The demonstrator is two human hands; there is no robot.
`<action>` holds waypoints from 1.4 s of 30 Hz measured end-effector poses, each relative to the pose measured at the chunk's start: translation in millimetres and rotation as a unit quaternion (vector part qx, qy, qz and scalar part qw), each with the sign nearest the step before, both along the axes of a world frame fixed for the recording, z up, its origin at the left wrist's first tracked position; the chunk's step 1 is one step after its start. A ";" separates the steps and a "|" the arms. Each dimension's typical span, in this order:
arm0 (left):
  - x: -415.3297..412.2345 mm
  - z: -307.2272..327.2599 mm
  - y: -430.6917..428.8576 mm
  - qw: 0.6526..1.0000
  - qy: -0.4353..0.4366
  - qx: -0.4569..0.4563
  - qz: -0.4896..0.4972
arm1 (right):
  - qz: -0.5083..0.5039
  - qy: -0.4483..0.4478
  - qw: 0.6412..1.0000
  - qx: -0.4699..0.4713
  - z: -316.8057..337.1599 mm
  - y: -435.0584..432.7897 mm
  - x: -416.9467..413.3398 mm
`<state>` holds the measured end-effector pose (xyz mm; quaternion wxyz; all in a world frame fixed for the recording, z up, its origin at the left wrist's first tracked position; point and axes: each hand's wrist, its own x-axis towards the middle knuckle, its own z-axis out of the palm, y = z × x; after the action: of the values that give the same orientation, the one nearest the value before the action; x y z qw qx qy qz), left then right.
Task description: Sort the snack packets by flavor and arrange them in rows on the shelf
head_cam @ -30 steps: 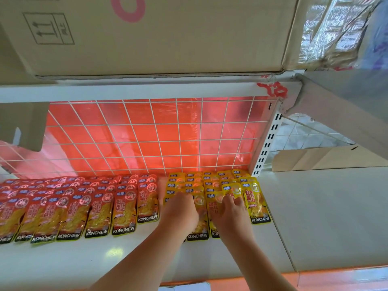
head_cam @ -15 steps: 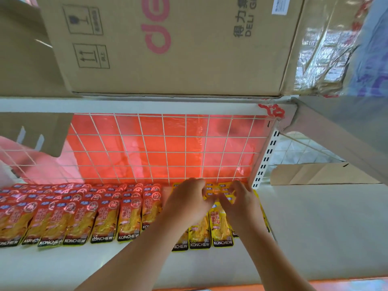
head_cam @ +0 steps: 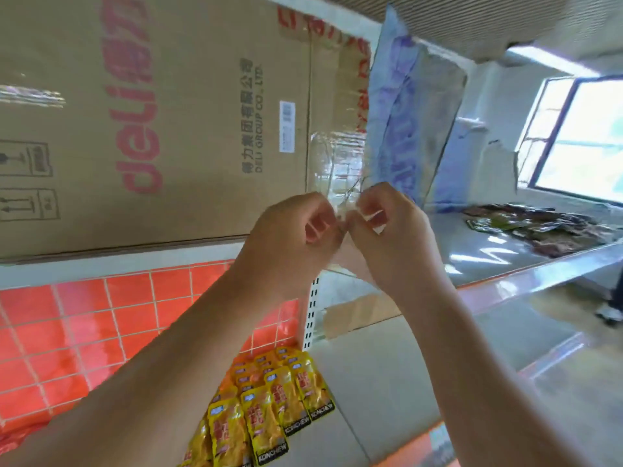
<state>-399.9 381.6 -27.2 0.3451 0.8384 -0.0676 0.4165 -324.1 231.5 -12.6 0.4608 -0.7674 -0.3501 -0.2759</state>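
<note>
Head view: left hand (head_cam: 290, 237) and right hand (head_cam: 392, 237) up mid-frame, fingers of both curled, pinching clear plastic film (head_cam: 337, 170) between them; yellow snack packets (head_cam: 269, 406) sit in rows on shelf (head_cam: 377, 382) lower centre, dark packets (head_cam: 539, 227) heaped at right, so it looks partly done.

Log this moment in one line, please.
left hand: pinches clear plastic | right hand: pinches it too | yellow packets: rows on shelf
</note>
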 end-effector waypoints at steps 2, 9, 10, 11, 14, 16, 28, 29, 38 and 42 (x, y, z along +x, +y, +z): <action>11.1 21.8 -19.3 0.999 0.005 0.033 -0.011 | -0.028 0.003 1.000 0.001 16.4 -28.2 7.7; 64.6 70.2 -101.2 0.990 0.037 0.123 -0.050 | -0.113 0.013 0.993 0.005 43.3 -147.5 39.2; 71.9 75.7 -115.9 0.990 0.038 0.130 -0.049 | -0.119 0.015 0.993 -0.004 45.4 -166.8 44.4; 78.9 81.5 -130.9 0.989 0.042 0.135 -0.053 | -0.125 0.018 0.992 -0.017 47.3 -186.6 50.2; 99.4 99.5 -180.0 0.983 0.065 0.153 -0.071 | -0.140 0.037 0.989 -0.038 53.5 -248.8 70.0; 111.8 109.0 -213.8 0.978 0.075 0.185 -0.064 | -0.146 0.045 0.986 -0.060 56.9 -292.4 85.7; 178.0 113.4 -341.0 0.938 0.187 0.290 0.036 | -0.147 0.079 0.981 -0.103 63.4 -450.7 165.7; 184.0 114.8 -343.3 0.936 0.196 0.289 0.043 | -0.146 0.082 0.980 -0.110 62.4 -454.2 171.5; 253.8 114.0 -334.6 0.936 0.223 0.260 0.075 | -0.127 0.092 0.974 -0.161 49.1 -450.9 236.4; 296.5 106.0 -325.0 0.936 0.237 0.244 0.086 | -0.116 0.101 0.971 -0.186 48.2 -435.7 276.1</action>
<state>-103.4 56.6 78.8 0.0984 0.9739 -0.0108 0.2042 -48.0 -204.2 35.6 0.3080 -0.8988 -0.2559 -0.1786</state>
